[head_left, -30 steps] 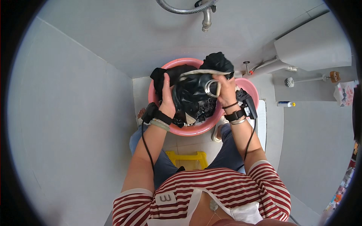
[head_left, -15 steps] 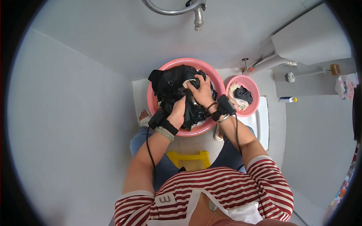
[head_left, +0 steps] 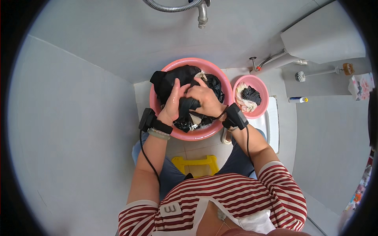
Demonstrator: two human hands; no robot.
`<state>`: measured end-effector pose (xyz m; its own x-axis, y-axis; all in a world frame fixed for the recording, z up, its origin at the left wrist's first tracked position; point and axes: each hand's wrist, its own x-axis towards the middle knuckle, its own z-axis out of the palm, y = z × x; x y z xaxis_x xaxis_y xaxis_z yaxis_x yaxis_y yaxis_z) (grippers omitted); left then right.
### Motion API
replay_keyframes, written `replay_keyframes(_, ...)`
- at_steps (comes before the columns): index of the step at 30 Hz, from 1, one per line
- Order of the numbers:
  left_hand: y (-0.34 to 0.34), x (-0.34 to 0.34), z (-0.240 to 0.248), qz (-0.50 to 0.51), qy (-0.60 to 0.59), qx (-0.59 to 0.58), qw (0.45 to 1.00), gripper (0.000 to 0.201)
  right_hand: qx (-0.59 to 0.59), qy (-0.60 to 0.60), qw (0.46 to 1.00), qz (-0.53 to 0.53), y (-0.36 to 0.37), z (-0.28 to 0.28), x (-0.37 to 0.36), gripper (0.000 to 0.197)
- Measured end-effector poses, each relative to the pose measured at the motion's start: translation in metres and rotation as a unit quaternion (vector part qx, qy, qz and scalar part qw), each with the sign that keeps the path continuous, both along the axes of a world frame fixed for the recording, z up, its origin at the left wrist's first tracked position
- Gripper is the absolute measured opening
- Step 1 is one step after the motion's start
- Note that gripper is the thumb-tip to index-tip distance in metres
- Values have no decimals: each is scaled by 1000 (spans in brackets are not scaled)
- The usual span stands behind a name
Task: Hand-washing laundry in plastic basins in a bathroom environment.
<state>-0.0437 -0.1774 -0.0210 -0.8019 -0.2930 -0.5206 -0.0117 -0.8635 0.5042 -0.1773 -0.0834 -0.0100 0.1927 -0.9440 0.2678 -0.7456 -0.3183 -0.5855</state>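
Note:
A wet black garment [head_left: 188, 105] is bunched between my two hands over the large pink basin [head_left: 191, 137]. My left hand [head_left: 171, 104] grips its left side, thumb pointing up and fingers curled toward the cloth. From the right, my right hand [head_left: 205, 99] is closed over the same garment, knuckles up. More dark clothing [head_left: 171, 80] fills the basin around them, and a cream-coloured piece [head_left: 201, 75] shows at the far side. Suds lie near the front rim. The fingertips are partly hidden by the cloth.
Right of the large basin, a smaller pink basin [head_left: 266, 103] holds a striped dark cloth [head_left: 251, 95] and pale cloth. A tap [head_left: 202, 20] juts from the wall ahead. A yellow stool [head_left: 195, 162] is between my legs. A white bottle [head_left: 297, 100] stands at the right.
My left hand has moved up and left, turning so its palm shows. My right hand has shifted slightly down, knuckles up. The black cloth is now bunched between them.

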Motion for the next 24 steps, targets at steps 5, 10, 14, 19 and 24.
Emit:
replay_keyframes(5,8,0,4,-20,10,-228,973,68,1,-399,865,-305,1,47,-4,33)
replay_keyframes(10,11,4,2,-119,-1,-437,892,66,-91,-626,698,-337,-6,57,-20,23)
replay_keyframes(14,11,-5,6,84,33,-136,986,62,-70,-621,688,-368,0,38,-30,24)
replay_keyframes(19,-1,-3,20,176,69,48,981,53,-55,-245,907,-338,10,34,8,49)
replay_keyframes(24,5,3,7,158,63,-10,985,44,-86,-14,976,-200,8,25,72,43)
